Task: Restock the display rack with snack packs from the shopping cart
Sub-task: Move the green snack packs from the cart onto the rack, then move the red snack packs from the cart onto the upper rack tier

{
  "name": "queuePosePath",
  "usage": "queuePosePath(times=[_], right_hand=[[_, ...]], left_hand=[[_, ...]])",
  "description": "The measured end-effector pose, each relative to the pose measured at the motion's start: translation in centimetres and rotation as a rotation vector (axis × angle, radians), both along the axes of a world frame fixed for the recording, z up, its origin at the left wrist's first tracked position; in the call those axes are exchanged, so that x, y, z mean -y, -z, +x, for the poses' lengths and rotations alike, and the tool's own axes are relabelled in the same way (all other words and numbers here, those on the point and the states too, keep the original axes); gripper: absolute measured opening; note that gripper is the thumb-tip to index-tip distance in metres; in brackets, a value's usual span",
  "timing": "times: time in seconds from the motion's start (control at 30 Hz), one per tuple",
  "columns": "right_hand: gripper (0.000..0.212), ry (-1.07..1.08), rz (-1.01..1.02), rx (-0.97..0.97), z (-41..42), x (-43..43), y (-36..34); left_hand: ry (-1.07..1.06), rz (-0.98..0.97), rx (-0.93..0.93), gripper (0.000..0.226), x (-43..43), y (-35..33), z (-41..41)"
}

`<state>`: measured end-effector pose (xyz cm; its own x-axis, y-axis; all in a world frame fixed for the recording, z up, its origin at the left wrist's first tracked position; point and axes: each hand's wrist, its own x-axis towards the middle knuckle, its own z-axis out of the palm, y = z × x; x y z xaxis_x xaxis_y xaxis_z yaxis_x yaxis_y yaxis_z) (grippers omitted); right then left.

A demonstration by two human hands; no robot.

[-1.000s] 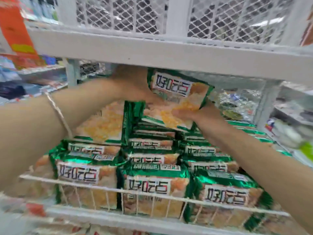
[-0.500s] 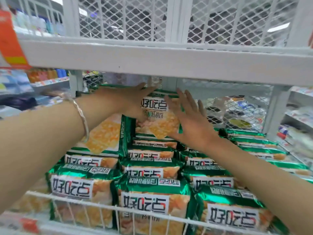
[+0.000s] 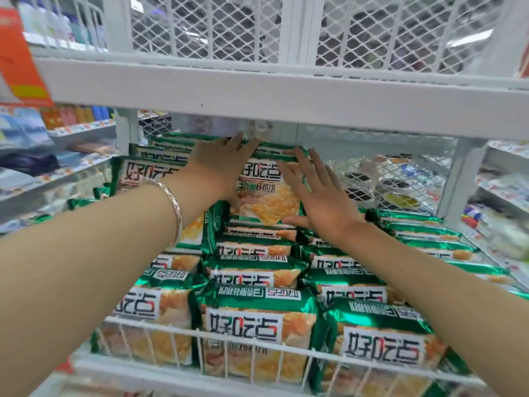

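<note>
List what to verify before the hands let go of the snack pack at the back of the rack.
1. The snack pack sits inside the display rack: ok.
2. The left hand lies flat on the pack's top edge, fingers straight: ok.
3. The right hand lies flat on its face: ok.
4. Pack stands unaided: cannot tell, both hands press it.
5. The front rail retains the front packs: ok.
6. Room for more: ok, the right row lies lower.

Green snack pack (image 3: 267,200) — upright (perhaps leaning back) — atop others in white rack (image 3: 286,96).
</note>
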<state>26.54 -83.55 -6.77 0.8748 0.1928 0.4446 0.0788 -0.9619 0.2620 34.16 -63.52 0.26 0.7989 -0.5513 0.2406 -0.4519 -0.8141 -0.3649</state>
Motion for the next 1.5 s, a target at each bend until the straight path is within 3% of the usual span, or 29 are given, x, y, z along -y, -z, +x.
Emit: queuePosePath(times=[0.1, 0.2, 0.3, 0.37, 0.5, 0.67, 1.03, 1.27, 1.4, 1.5], right_hand=[[0.1, 0.008, 0.09, -0.084, -0.7, -0.5, -1.1], [0.09, 0.041, 0.149, -0.147, -2.1, -1.1, -2.7], [0.071, 0.085, 0.234, -0.061, -4.6, -3.2, -3.4], [0.06, 0.067, 0.284, 0.0, -6.3, -6.3, -3.5], [0.054, 0.068, 0.36, -0.102, -8.4, -14.5, -3.8], [0.055, -0.115, 0.377, -0.168, -9.6, -26.9, -3.2], [0.065, -0.458, 0.282, -0.589, -11.7, -49.6, 6.0], [0.047, -0.713, 0.246, -0.791, -13.1, -56.6, 12.4], [0.037, -0.823, 0.188, -0.898, -14.3, -58.1, 14.4], [0.042, -0.864, 0.098, -0.97, -14.3, -58.3, 15.6]], left_hand=[[0.097, -0.065, -0.02, 0.129, -1.2, -0.5, -0.6], [0.23, -0.219, 0.025, 0.096, -3.5, -1.3, -2.5], [0.262, -0.43, 0.071, 0.068, -8.1, -0.3, -4.9], [0.221, -0.499, 0.094, 0.064, -12.6, 1.1, -6.2], [0.051, -0.457, -0.003, 0.062, -22.4, 3.4, -10.2], [-0.139, -0.365, -0.169, 0.062, -33.5, 5.7, -15.4], [-0.742, -0.446, -0.395, 0.059, -54.3, 12.8, -27.0], [-1.128, -0.645, -0.429, 0.053, -60.3, 16.8, -34.5], [-1.221, -0.758, -0.453, 0.042, -60.7, 18.6, -37.0], [-1.27, -0.832, -0.457, 0.036, -60.2, 19.6, -38.1]])
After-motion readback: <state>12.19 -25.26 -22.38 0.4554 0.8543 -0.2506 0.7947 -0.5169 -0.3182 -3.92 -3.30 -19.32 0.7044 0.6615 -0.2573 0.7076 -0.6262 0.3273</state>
